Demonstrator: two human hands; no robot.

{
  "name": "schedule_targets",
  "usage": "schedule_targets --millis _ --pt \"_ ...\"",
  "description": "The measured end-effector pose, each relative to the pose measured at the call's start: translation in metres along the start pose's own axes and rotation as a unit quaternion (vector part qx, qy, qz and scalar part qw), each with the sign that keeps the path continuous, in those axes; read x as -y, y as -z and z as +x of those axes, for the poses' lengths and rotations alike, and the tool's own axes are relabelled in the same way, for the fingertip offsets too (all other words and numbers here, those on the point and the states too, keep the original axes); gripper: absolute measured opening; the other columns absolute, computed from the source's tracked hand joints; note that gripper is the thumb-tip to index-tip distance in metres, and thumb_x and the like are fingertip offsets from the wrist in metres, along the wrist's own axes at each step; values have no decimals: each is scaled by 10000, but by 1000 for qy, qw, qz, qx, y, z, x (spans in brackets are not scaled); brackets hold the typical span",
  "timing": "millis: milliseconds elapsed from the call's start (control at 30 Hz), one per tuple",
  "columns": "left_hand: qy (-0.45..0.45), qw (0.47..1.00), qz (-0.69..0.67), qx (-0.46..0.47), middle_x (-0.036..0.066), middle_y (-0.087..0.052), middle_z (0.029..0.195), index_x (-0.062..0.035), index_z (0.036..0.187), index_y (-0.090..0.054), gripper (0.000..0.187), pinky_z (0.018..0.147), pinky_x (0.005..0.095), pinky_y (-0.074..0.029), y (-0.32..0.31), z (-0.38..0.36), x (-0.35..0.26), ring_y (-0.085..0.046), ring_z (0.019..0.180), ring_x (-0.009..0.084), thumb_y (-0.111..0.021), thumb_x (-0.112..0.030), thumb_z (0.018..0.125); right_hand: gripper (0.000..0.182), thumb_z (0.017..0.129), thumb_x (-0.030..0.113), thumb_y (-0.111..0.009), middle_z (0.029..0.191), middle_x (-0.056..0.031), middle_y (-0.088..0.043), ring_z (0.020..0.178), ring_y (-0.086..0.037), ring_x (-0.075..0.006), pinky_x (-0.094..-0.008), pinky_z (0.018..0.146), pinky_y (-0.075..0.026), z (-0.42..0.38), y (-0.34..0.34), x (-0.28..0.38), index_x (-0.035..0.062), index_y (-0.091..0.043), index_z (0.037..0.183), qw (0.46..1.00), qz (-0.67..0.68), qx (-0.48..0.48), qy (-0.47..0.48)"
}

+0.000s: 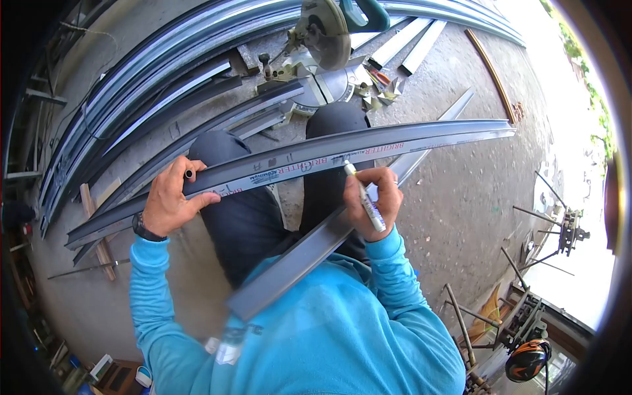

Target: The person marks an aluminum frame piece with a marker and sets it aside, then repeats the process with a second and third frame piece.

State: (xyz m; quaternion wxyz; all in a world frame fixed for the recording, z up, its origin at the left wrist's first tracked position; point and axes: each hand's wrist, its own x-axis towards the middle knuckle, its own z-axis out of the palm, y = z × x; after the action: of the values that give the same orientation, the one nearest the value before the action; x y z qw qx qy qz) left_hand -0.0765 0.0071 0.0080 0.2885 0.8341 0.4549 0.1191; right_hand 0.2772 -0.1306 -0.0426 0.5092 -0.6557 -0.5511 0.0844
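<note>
An outdoor metalworking yard: a miter saw (322,39) at twelve o'clock, long aluminium profiles (164,72) stacked on the concrete floor (474,191) toward ten o'clock.

Metal profile (296,158) lies across knees (224,148), before saw (326,39).

Ahead of us on the concrete floor (461,197) stands a chop saw (326,39) with a green handle. Left of it we see long metal rails (131,85) stacked in a bundle, and short offcuts (411,43) lie to its right. An orange helmet (526,359) sits at lower right beside a metal rack (520,316).
</note>
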Motion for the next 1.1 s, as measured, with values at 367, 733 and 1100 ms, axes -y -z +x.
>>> schedule_targets --millis 367,733,1100 --pt "13 1000 -20 12 260 -756 1119 -64 977 -424 640 938 427 -566 2 2 -1 -749 1047 413 -988 -243 735 169 823 45 -810 750 -56 -680 667 -634 -235 -376 823 -447 -1 0 1 74 -656 885 1000 -3 13 23" --pt "11 1000 4 25 248 -763 1113 -58 976 -431 624 926 430 -567 6 3 -2 -750 1037 400 -975 -265 750 141 849 57 -794 738 -54 -657 676 -626 -208 -369 792 -483 -5 13 -16 54 -659 890 1000 -10 4 -21" --pt "-54 997 -59 14 202 -717 932 -21 1151 -488 645 762 481 -554 -14 23 -8 -719 867 434 -881 -445 866 261 1007 77 -714 1092 -128 -730 1033 -706 -169 -294 937 -533 13 8 9 -25 -637 1235 974 212 50 -69"
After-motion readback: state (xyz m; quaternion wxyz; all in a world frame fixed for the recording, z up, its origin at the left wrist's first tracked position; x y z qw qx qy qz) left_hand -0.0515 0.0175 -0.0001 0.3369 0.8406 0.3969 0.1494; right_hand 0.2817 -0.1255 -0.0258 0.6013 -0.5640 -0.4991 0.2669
